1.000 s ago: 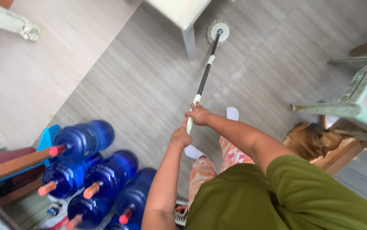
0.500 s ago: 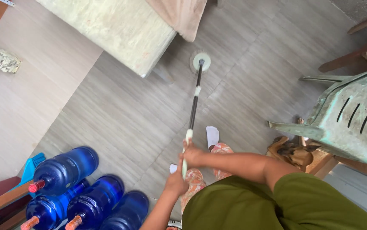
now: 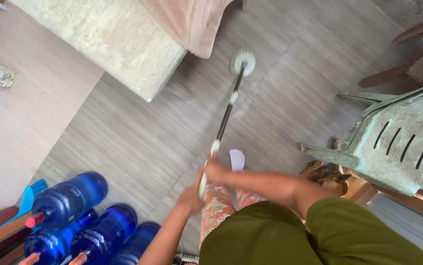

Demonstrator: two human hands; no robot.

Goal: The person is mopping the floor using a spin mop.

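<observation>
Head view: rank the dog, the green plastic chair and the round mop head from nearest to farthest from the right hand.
From the right hand:
1. Dog, to its right, under the chair's edge.
2. Round mop head, up the floor at the pole's far end.
3. Green plastic chair, far right.

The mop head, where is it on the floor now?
In the head view, the mop head lies at upper centre on the grey floor, just right of the hanging pink cloth and the table.
</observation>
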